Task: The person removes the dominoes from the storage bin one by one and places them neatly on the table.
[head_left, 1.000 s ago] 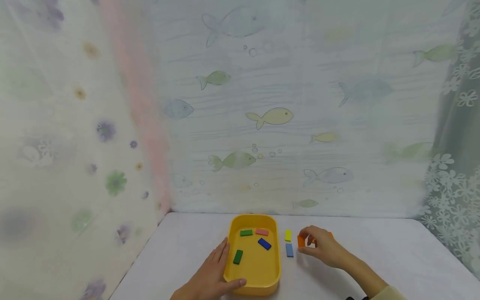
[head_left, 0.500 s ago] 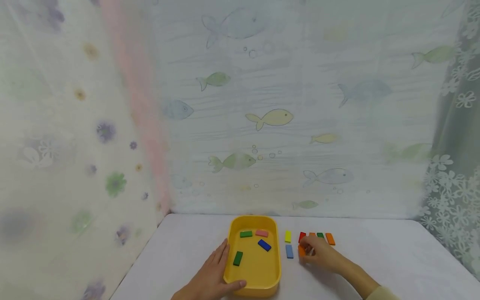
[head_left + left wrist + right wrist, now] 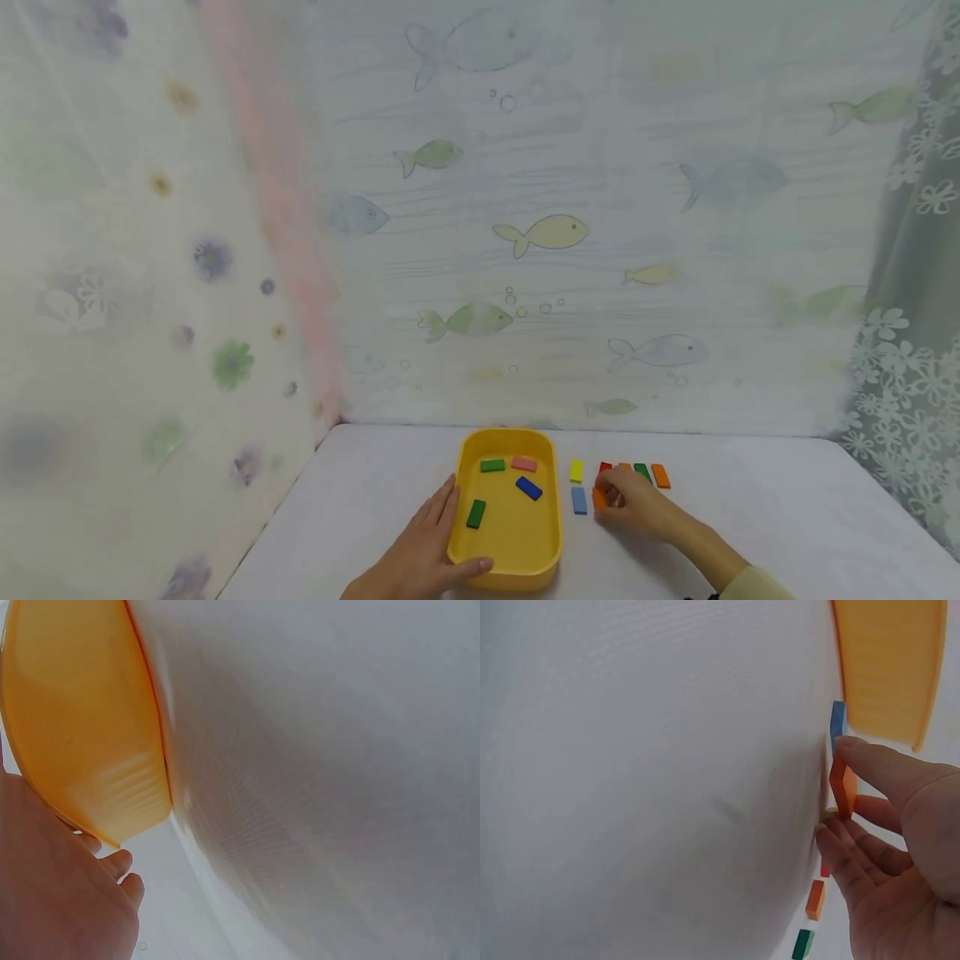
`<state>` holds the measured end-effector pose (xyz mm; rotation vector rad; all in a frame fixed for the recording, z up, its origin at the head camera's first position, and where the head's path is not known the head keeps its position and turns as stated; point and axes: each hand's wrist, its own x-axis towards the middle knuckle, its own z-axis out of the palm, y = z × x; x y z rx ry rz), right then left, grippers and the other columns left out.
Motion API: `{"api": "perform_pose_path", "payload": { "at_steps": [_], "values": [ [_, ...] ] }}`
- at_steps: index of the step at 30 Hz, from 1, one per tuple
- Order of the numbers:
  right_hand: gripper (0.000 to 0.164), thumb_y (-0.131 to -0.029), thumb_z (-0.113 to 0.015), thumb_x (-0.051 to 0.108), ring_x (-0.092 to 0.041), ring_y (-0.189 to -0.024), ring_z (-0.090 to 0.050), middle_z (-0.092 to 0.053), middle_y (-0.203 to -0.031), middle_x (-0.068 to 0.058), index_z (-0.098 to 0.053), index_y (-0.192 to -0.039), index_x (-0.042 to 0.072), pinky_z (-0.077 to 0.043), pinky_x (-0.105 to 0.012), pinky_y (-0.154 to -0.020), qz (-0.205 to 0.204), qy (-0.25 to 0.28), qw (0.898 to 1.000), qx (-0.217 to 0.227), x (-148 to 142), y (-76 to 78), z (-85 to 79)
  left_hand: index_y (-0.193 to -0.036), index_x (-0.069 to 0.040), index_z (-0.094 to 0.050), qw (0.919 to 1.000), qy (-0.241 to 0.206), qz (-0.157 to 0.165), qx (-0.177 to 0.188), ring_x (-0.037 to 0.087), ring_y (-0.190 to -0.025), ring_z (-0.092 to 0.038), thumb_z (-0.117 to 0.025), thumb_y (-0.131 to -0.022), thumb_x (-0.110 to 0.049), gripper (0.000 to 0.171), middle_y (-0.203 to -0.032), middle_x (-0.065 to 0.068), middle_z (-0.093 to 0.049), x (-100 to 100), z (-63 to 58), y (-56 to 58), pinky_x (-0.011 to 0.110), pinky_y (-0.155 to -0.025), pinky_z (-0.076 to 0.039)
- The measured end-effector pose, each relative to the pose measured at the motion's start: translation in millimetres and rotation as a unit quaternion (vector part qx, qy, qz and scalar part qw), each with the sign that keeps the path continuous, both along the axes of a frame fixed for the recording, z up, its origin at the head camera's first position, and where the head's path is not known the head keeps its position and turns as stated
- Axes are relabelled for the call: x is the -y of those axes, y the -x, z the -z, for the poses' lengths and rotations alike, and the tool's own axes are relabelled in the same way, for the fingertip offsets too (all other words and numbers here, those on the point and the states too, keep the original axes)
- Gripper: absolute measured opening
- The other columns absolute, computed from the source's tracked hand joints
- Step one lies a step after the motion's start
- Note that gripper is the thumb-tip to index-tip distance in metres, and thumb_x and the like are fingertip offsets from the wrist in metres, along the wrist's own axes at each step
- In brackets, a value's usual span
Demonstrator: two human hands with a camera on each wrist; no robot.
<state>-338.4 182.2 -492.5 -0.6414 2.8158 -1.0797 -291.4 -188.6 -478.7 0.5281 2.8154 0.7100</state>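
In the head view my left hand (image 3: pixel 423 542) lies along the left side of a yellow tray (image 3: pixel 506 575), fingers straight against its outer wall and thumb over the near rim. Several small flat blocks lie inside, among them a blue block (image 3: pixel 528 487) and a pink block (image 3: pixel 523 464). To the right of the tray, my right hand (image 3: pixel 637 504) pinches an orange block (image 3: pixel 842 784) between thumb and fingers, low over the table. A light blue block (image 3: pixel 579 501) lies just left of that hand, with a yellow block (image 3: pixel 576 471) behind it.
Behind the right hand runs a row of blocks: a red block (image 3: pixel 605 467), partly covered, an orange one, a green block (image 3: pixel 642 472) and another orange block at the right end. A white cloth covers the table (image 3: pixel 750 500). Fish-patterned curtains (image 3: pixel 540 233) stand along its back edge.
My right hand has come down and nearer with the orange block, then slightly left, uncovering the row of blocks behind it. The left hand and the tray have stayed put.
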Motion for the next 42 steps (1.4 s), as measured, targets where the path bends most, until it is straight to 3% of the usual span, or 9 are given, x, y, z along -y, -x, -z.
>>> {"api": "perform_pose_path", "payload": {
  "at_steps": [26,30,37,42],
  "values": [
    [0.034,-0.085,-0.085,0.023,-0.018,-0.091,-0.056,-0.060,-0.097,-0.002,-0.070,-0.110,0.004,-0.056,-0.035,-0.081,0.018,-0.024,1.000,0.004,3,7.7,5.1,-0.165,-0.007,-0.010,1.0000,-0.001,0.007,0.006,0.034,-0.156,-0.017,-0.055,-0.086,-0.080,0.116,-0.173,0.009,-0.005,1,0.9,3.0,0.064,-0.120,-0.023],
    [0.040,-0.085,-0.085,0.024,-0.018,-0.093,-0.057,-0.062,-0.100,-0.002,-0.069,-0.115,0.004,-0.056,-0.039,-0.084,0.032,-0.027,0.999,0.024,2,4.6,-2.3,-0.165,-0.007,-0.010,0.9999,0.005,0.009,0.002,0.034,-0.155,-0.019,-0.054,-0.087,-0.081,0.116,-0.173,0.009,-0.005,1,0.6,3.8,0.063,-0.120,-0.023],
    [0.043,-0.089,-0.081,0.025,-0.027,-0.099,-0.058,-0.062,-0.110,-0.007,-0.065,-0.121,0.001,-0.056,-0.036,-0.079,-0.029,-0.024,0.999,-0.017,-2,-8.3,-26.1,-0.164,-0.004,-0.010,0.9998,0.004,0.018,-0.010,0.035,-0.155,-0.020,-0.054,-0.088,-0.079,0.115,-0.172,0.011,-0.006,2,-1.2,3.6,0.063,-0.120,-0.024],
    [0.045,-0.091,-0.078,0.030,-0.030,-0.101,-0.058,-0.062,-0.115,-0.008,-0.065,-0.125,0.002,-0.058,-0.046,-0.084,-0.033,-0.005,0.999,-0.019,8,-19.0,-47.5,-0.165,-0.006,-0.011,0.9999,0.007,0.010,-0.002,0.035,-0.155,-0.020,-0.054,-0.087,-0.080,0.116,-0.172,0.011,-0.006,2,1.2,3.5,0.064,-0.119,-0.024]
  ]
}}
